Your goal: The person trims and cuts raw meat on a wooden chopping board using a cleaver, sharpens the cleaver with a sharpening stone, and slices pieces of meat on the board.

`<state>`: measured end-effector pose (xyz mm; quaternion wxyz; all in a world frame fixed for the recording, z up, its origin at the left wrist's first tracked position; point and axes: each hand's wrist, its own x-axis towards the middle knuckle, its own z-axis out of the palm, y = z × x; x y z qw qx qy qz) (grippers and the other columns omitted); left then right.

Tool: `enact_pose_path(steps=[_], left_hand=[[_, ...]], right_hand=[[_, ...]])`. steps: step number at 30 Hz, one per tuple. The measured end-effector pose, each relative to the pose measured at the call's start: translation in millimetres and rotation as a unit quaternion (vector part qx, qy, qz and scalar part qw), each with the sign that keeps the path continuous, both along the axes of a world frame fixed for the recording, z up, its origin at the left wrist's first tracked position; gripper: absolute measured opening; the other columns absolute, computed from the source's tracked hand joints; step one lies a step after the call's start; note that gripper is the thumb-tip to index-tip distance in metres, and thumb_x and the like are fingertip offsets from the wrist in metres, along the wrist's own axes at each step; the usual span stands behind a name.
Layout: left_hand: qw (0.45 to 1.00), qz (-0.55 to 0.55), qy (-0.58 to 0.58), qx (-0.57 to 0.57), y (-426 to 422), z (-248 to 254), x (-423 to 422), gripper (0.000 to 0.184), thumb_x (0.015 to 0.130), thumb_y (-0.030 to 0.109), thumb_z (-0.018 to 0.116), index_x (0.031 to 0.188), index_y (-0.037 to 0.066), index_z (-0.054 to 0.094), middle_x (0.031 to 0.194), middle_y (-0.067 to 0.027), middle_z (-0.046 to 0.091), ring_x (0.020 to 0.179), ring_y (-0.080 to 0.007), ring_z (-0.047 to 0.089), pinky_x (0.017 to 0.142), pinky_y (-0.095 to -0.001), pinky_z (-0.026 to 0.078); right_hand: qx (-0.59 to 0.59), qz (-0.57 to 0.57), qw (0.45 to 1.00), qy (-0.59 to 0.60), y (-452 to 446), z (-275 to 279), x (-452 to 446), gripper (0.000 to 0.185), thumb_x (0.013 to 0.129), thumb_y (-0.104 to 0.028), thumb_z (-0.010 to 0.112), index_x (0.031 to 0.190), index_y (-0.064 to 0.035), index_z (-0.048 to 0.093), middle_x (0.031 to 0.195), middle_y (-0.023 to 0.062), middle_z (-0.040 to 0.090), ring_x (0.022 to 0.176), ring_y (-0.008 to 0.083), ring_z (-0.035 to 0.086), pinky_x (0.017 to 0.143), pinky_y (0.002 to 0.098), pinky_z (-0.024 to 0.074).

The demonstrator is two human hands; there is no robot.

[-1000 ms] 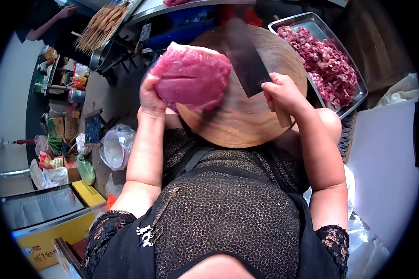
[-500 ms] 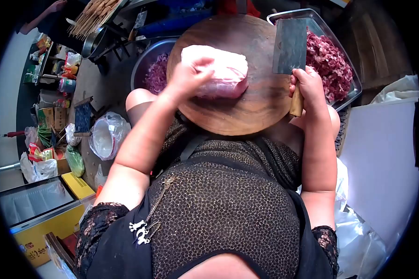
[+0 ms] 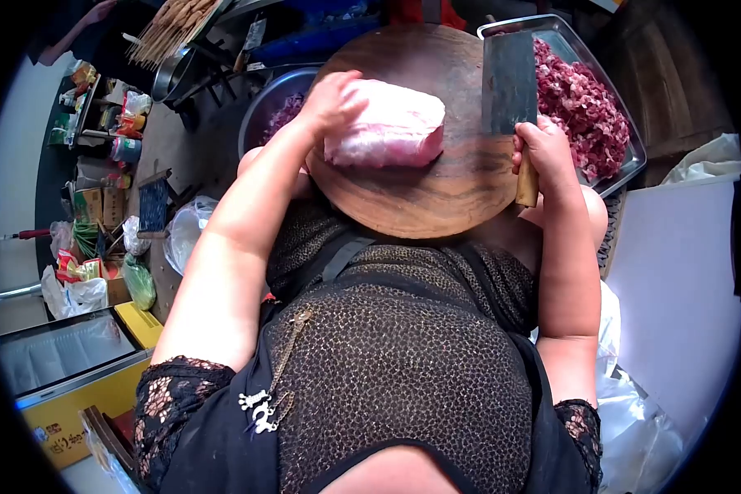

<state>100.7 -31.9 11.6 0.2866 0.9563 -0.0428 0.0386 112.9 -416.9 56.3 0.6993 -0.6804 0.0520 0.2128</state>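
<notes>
The scene is taken in by a single camera worn on the head and faced forward and steeply down. The patterned dress [image 3: 403, 370] is seen from above and very near, much of the lower middle being filled by it. The round wooden board [image 3: 424, 202] is framed in the upper middle, farther off, with the left hand [image 3: 335, 103] and the right hand [image 3: 545, 156] caught near it. A wide stretch is covered (the corners are rounded off in black), the yellow case [image 3: 99, 403] being included at the left and the white panel [image 3: 675, 255] at the right.
</notes>
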Motion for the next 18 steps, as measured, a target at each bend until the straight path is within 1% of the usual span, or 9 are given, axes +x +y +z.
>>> enact_pose_path(steps=[2, 4, 5, 6, 8, 11, 14, 16, 18], left_hand=[[0.983, 0.179, -0.028, -0.033, 22, -35, 6, 0.066, 0.083, 0.034, 0.072, 0.131, -0.006, 0.051, 0.128, -0.0228, 0.058, 0.117, -0.0291, 0.057, 0.101, -0.0358, 0.045], [0.931, 0.292, 0.160, -0.147, 7, -26, -9, 0.070, 0.084, 0.043, 0.070, 0.131, -0.006, 0.051, 0.123, -0.0220, 0.061, 0.112, -0.0270, 0.060, 0.096, -0.0354, 0.047], [0.931, 0.315, 0.138, -0.124, -6, -20, -22, 0.074, 0.084, 0.051, 0.067, 0.129, -0.006, 0.052, 0.115, -0.0203, 0.065, 0.105, -0.0260, 0.064, 0.091, -0.0349, 0.049], [0.938, 0.284, 0.170, -0.102, -1, -26, -25, 0.068, 0.089, 0.051, 0.061, 0.127, -0.006, 0.054, 0.109, -0.0185, 0.067, 0.099, -0.0254, 0.065, 0.086, -0.0356, 0.051], [0.901, 0.271, 0.208, -0.266, 8, -52, -34, 0.059, 0.096, 0.047, 0.053, 0.124, -0.005, 0.056, 0.108, -0.0177, 0.068, 0.099, -0.0244, 0.065, 0.083, -0.0366, 0.052], [0.828, 0.233, 0.238, -0.450, -49, -14, -63, 0.053, 0.100, 0.043, 0.046, 0.123, -0.004, 0.055, 0.106, -0.0156, 0.067, 0.094, -0.0245, 0.066, 0.082, -0.0390, 0.053], [0.778, 0.232, 0.294, -0.506, -79, -3, -95, 0.050, 0.098, 0.046, 0.049, 0.118, 0.001, 0.061, 0.093, -0.0137, 0.070, 0.085, -0.0222, 0.068, 0.061, -0.0322, 0.055], [0.868, 0.102, 0.477, -0.087, -65, 44, -87, 0.048, 0.095, 0.049, 0.056, 0.100, 0.003, 0.070, 0.074, -0.0104, 0.069, 0.071, -0.0187, 0.068, 0.051, -0.0278, 0.052], [0.958, 0.047, 0.267, 0.090, -54, 54, -81, 0.038, 0.087, 0.040, 0.068, 0.083, 0.002, 0.071, 0.062, -0.0066, 0.066, 0.061, -0.0182, 0.066, 0.057, -0.0312, 0.051]], right_hand=[[-0.023, 0.016, 0.999, 0.034, 3, 3, -5, 0.011, 0.090, -0.013, 0.054, 0.083, -0.0081, 0.048, 0.064, 0.0007, 0.053, 0.047, 0.0113, 0.052, 0.041, 0.0289, 0.0463], [-0.074, 0.068, 0.991, 0.089, 5, -3, -13, 0.013, 0.089, -0.014, 0.055, 0.082, -0.0075, 0.046, 0.062, 0.0019, 0.052, 0.045, 0.0133, 0.052, 0.039, 0.0304, 0.0457], [-0.079, 0.102, 0.987, 0.100, 7, -6, -19, 0.009, 0.088, -0.011, 0.053, 0.083, -0.0049, 0.047, 0.062, 0.0038, 0.052, 0.045, 0.0154, 0.053, 0.040, 0.0324, 0.0464], [-0.082, 0.134, 0.982, 0.107, 12, -8, -25, 0.007, 0.086, -0.008, 0.051, 0.085, -0.0022, 0.049, 0.063, 0.0057, 0.052, 0.045, 0.0175, 0.054, 0.040, 0.0345, 0.0471], [-0.072, 0.148, 0.984, 0.074, 28, -21, -41, 0.007, 0.086, -0.008, 0.050, 0.085, -0.0007, 0.051, 0.062, 0.0070, 0.054, 0.046, 0.0188, 0.055, 0.041, 0.0352, 0.0476], [-0.107, 0.160, 0.981, -0.006, 40, -13, -29, 0.012, 0.084, -0.008, 0.049, 0.084, 0.0022, 0.055, 0.061, 0.0085, 0.057, 0.048, 0.0190, 0.058, 0.045, 0.0351, 0.0489], [-0.143, 0.131, 0.977, -0.084, 38, -10, 2, 0.014, 0.084, -0.010, 0.051, 0.086, 0.0034, 0.056, 0.058, 0.0089, 0.057, 0.047, 0.0192, 0.058, 0.046, 0.0339, 0.0484], [-0.134, 0.076, 0.984, -0.091, 31, 2, 13, 0.011, 0.086, -0.011, 0.051, 0.079, -0.0022, 0.049, 0.058, 0.0050, 0.054, 0.046, 0.0143, 0.054, 0.043, 0.0301, 0.0450], [-0.068, 0.013, 0.994, -0.082, 22, -3, 19, 0.010, 0.087, -0.010, 0.051, 0.079, -0.0045, 0.048, 0.061, 0.0040, 0.054, 0.046, 0.0138, 0.053, 0.042, 0.0296, 0.0451]])
